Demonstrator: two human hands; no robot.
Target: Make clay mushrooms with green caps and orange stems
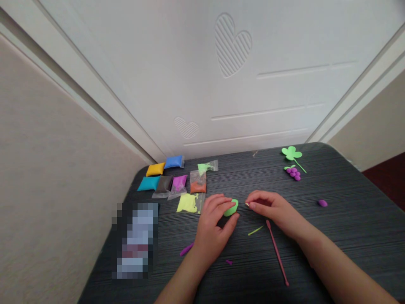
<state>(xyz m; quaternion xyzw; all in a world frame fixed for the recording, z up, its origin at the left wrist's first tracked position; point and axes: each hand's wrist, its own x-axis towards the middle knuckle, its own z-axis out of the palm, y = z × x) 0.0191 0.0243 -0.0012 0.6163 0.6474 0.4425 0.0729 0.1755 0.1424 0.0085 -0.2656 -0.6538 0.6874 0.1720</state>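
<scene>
My left hand point(214, 223) rests on the dark striped table point(348, 236) with its fingers curled round a lump of green clay point(232, 207). Just to the right, my right hand point(274, 210) is closed, its fingertips pinching a tiny yellowish bit point(247, 204) near the green lump. A thin green clay strip point(255, 230) lies between the two hands. A pink modelling stick point(277, 252) lies on the table under my right wrist.
Several small bags of coloured clay point(177, 181) lie at the back left. A green clay leaf point(292, 154) and purple clay grapes point(293, 172) sit at the back right, a purple piece point(322, 203) further right. Purple scraps point(186, 249) lie near my left wrist. A white door stands behind.
</scene>
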